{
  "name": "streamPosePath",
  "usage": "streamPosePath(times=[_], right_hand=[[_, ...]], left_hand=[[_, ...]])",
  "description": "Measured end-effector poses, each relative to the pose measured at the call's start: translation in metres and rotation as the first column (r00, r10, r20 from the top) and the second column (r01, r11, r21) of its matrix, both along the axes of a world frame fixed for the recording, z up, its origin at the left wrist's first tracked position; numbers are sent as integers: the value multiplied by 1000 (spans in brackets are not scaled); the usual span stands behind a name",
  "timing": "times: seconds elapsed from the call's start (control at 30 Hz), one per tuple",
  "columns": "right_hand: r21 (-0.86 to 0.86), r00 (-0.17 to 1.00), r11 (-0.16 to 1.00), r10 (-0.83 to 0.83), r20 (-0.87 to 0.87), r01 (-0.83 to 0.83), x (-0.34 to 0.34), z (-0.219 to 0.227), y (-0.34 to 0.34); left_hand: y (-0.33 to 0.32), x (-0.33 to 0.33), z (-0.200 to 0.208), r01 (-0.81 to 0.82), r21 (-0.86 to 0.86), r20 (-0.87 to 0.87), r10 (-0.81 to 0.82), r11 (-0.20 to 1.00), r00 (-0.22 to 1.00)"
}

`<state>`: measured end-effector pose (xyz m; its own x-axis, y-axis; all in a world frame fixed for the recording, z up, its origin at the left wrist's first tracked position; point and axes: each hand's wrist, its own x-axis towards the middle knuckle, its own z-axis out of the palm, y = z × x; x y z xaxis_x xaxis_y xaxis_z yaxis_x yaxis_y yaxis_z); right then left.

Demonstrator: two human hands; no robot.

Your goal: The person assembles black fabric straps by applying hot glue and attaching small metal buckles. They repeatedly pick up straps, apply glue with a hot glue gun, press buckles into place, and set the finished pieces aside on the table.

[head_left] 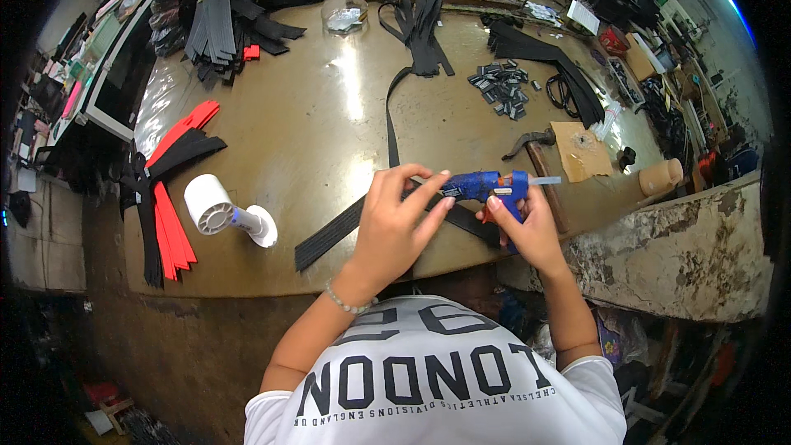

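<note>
My right hand [531,227] is wrapped round the handle of a blue glue gun [486,187], a pale glue stick [545,181] poking out of its rear. The gun's front end points left, toward my left hand [397,218]. That hand has its thumb and forefinger apart and stretched out beside the front of the gun; its other fingertips are partly hidden. Beneath both hands lies a wide black strap [334,231] across the table's near edge. A narrow black strap [392,119] runs from the far side down to my left hand.
A white handheld fan [216,206] stands at left, beside red strips [169,235] and black ones. Black strap bundles [424,21] lie farther back, near a clear tub [344,16]. Small black buckles [503,86], a hammer [540,161] and cardboard [581,152] are at right on the table [313,115].
</note>
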<state>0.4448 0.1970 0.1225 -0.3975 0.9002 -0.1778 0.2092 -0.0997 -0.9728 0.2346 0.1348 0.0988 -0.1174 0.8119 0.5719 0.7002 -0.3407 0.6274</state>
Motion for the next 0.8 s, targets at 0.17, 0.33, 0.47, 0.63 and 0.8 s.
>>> streamPosePath(times=[0.17, 0.33, 0.47, 0.63, 0.8], right_hand=[[-24, 984, 986, -168, -56, 167, 2, -2, -15], [164, 958, 946, -286, 13, 280, 23, -25, -12], [531, 775, 719, -609, 170, 448, 87, -47, 36], [718, 640, 573, -732, 234, 394, 172, -84, 102], [572, 313, 765, -643, 699, 296, 167, -53, 70]], left_hand=[[14, 14, 3, 84, 114, -105, -72, 990, 992], [9, 24, 6, 153, 137, 56, -162, 979, 985], [-9, 11, 9, 192, 62, 345, -202, 979, 916], [-38, -27, 4, 21, -175, 433, 58, 984, 899], [-52, -49, -10, 162, -375, 788, 221, 913, 575]])
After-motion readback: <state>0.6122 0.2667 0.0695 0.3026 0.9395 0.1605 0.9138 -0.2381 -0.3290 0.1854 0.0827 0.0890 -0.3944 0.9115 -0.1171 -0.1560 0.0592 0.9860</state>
